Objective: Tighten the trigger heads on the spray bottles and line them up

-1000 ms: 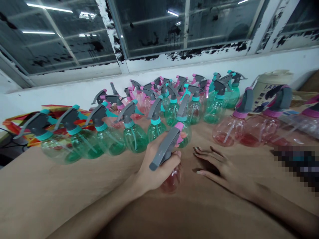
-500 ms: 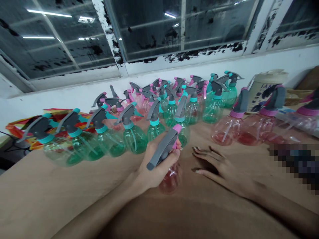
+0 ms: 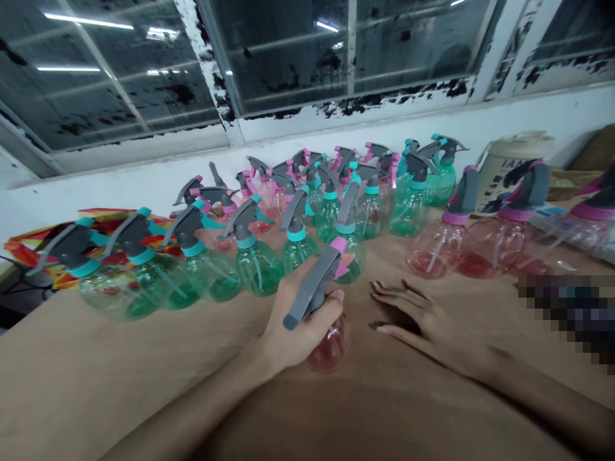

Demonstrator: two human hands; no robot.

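Observation:
My left hand (image 3: 298, 314) is wrapped round the neck of a pink spray bottle (image 3: 329, 349), below its grey trigger head with a pink nozzle. The bottle stands on the brown table (image 3: 240, 410), its nozzle pointing away from me. My right hand (image 3: 418, 317) rests on the table to the right of that bottle, fingers spread and holding nothing. Just beyond my left hand is a row of green spray bottles (image 3: 259, 266) with turquoise collars. Past my right hand stand pink spray bottles (image 3: 435, 250) with a little pinkish colour at the bottom.
More pink and green spray bottles (image 3: 331, 211) crowd the back by the wall. A cream container (image 3: 512, 169) with printing stands at the back right. A colourful bag (image 3: 62, 275) lies at the far left. Windows (image 3: 288, 57) with peeling paint rise behind.
The fingers of my left hand have shifted slightly at the bottle's neck, and more of the pink trigger shows. My right hand stays in place.

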